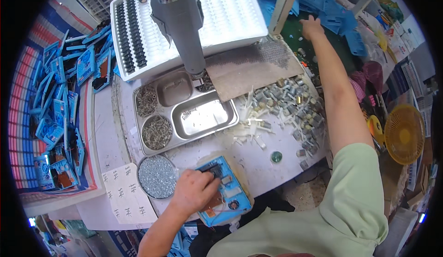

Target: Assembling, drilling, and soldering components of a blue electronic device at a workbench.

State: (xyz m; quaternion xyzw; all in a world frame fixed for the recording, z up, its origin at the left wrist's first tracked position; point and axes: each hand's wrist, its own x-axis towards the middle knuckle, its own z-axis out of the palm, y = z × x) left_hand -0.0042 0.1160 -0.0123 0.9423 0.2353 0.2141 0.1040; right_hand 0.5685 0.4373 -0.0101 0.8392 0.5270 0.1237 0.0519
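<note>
My left hand (196,191) is closed at the left side of a blue plastic casing (215,217), its fingers bent down over it beside a black part (211,168). Small metal pieces, thin wires and a round black component (234,205) sit inside the casing, which lies at the table's near edge. Far to the right, my right arm stretches out over a dark green surface (295,37). My right hand (312,28) is there with fingers apart, nothing visible in them, close to a heap of blue plastic casings (330,14).
A grey power tool (177,21) hangs above a white foam tray (226,12) with rows of black parts. Below it are a steel compartment tray (184,139) of screws and a round dish of small metal pieces (158,177). Small motors (300,107) lie right; more casings (60,104) fill the left.
</note>
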